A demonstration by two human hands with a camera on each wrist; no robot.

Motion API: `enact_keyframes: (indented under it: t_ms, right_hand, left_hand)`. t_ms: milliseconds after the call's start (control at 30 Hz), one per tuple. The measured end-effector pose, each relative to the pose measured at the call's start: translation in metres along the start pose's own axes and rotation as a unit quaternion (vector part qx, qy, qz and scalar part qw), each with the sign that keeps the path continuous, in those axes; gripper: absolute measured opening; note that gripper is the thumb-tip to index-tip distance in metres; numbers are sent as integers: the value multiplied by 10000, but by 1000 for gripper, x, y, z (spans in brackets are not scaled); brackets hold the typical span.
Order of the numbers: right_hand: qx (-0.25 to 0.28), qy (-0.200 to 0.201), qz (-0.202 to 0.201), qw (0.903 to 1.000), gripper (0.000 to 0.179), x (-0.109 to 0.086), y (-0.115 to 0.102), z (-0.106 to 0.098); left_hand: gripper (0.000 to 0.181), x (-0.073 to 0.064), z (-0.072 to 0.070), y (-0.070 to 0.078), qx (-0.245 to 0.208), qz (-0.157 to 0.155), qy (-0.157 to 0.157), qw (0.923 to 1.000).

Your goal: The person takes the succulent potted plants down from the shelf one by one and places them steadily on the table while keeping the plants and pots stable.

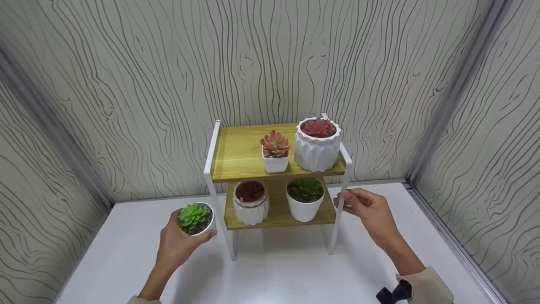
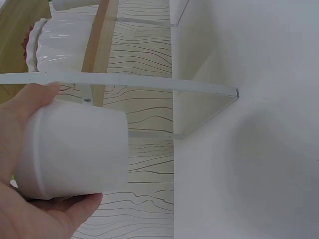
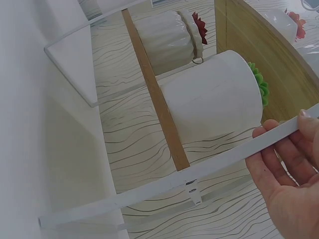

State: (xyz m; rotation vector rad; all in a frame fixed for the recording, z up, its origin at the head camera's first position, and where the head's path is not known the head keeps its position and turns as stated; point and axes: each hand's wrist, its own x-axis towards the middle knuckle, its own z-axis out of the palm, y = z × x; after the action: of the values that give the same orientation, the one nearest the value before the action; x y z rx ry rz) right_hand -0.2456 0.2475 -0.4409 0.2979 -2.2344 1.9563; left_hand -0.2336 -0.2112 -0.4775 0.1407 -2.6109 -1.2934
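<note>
My left hand [image 1: 175, 245] grips a white pot [image 2: 82, 149] with a bright green succulent [image 1: 194, 216], tilted and raised beside the left front leg [image 1: 223, 223] of a two-tier plant stand. With thumb and fingers, my right hand [image 1: 373, 213] pinches the stand's right front leg [image 3: 234, 154]. On the upper wooden shelf [image 1: 236, 152] are a small square pot [image 1: 276, 165] with a pinkish succulent and a large ridged pot [image 1: 316, 152] with a red one. The lower shelf [image 1: 274, 219] bears a ridged pot [image 1: 252, 212] with a dark red succulent and a smooth pot [image 1: 304, 210] with a green one.
The stand rests on a white table [image 1: 278, 274]. Behind it rises a wall [image 1: 270, 63] patterned with wood-grain lines, and similar panels close off both sides. A black strap device [image 1: 396, 292] sits at the right sleeve [image 1: 426, 287].
</note>
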Motion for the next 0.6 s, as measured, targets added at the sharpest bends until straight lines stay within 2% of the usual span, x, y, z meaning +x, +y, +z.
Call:
enact_keyframes:
  t_ms: [167, 600]
  right_hand:
    - [-41, 25, 20, 10000, 31, 0, 0, -1]
    - [-73, 40, 60, 9999, 30, -1, 2, 0]
  left_hand:
    - [113, 2, 6, -3, 22, -12, 56, 10000]
    - [113, 11, 24, -22, -191, -323, 218, 9991]
